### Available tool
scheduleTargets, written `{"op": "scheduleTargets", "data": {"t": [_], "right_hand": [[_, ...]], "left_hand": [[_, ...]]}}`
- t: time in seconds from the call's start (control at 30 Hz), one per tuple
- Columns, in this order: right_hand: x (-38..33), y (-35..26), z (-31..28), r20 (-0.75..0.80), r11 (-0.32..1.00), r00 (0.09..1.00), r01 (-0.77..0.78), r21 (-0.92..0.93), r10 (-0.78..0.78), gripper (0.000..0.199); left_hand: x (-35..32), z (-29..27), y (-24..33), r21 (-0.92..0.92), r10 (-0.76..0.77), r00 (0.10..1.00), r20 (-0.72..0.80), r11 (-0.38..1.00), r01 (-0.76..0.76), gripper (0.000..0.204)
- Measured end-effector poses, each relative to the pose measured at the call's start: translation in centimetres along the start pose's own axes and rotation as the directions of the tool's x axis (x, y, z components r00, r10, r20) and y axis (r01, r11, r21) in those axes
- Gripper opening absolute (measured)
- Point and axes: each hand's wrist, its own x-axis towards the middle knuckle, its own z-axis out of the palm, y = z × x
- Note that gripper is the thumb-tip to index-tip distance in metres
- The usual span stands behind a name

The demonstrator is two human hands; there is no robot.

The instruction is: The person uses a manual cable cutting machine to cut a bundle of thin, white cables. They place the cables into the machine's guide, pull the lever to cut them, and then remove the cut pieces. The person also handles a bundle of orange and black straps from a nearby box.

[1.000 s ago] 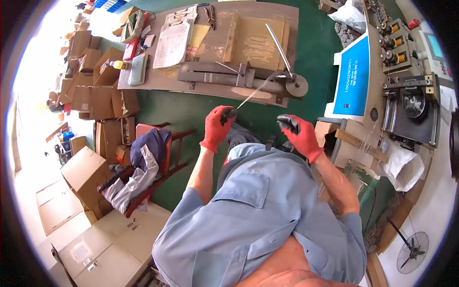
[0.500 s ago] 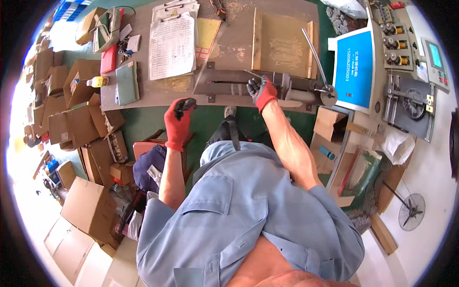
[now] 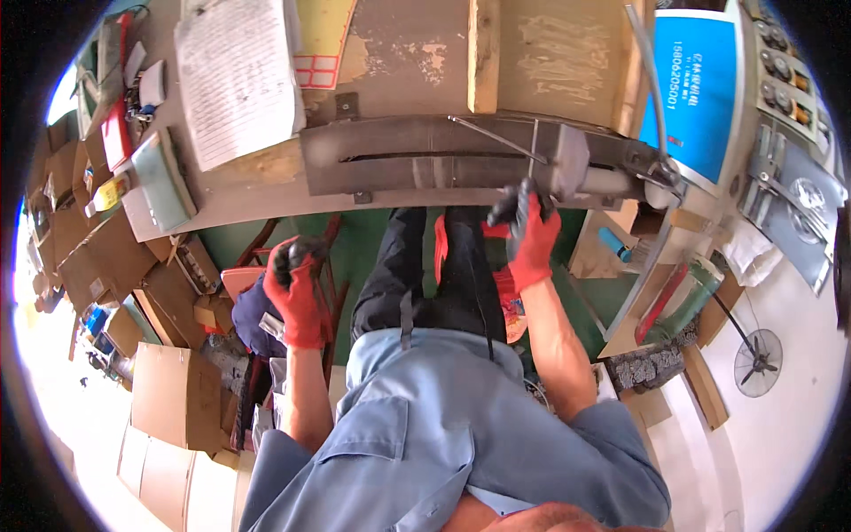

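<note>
Fingers of the gloved right hand (image 3: 533, 232) bunch at the near end of a thin metal rod (image 3: 534, 146) lying across the slotted steel fixture (image 3: 381, 168); whether they clamp it, I cannot tell. Half a second ago this hand was over the fixture; now it is at the bench's (image 3: 399, 75) near edge, so handling seems centred on the rod. The gloved left hand (image 3: 300, 288) curls, its grip unclear, apart from the bench.
</note>
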Motion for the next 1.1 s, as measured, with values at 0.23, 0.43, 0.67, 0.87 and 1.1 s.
{"op": "scheduleTargets", "data": {"t": [0.23, 0.43, 0.67, 0.87, 1.1], "right_hand": [[-2.2, 5.3, -8.3, -0.159, 0.945, 0.959, -0.265, -0.194, 0.236, 0.049], [-3.3, 0.1, -4.7, 0.198, 0.779, 0.964, 0.26, -0.571, -0.176, 0.028], [-4.5, -3.2, 1.8, 0.485, 0.504, 0.756, 0.654, -0.564, -0.439, 0.068], [-1.0, -3.4, 6.2, 0.246, 0.483, 0.878, 0.439, -0.758, -0.412, 0.054], [0.8, -3.9, 7.6, -0.018, 0.631, 0.906, 0.279, -0.723, -0.422, 0.039]], "left_hand": [[-0.1, 1.5, -1.0, -0.045, 0.014, 0.999, -0.046, 0.999, -0.016, 0.039], [-1.5, 1.0, -2.2, 0.078, 0.022, 0.996, -0.086, 0.997, -0.016, 0.025], [0.1, 2.8, 3.1, -0.096, 0.042, 0.996, 0.082, 0.995, -0.034, 0.025], [1.8, 5.9, 10.4, 0.048, 0.199, 0.93, 0.308, 0.973, -0.224, 0.022], [3.2, 9.6, 12.7, -0.002, 0.266, 0.77, 0.58, 0.946, -0.325, 0.018]]}}
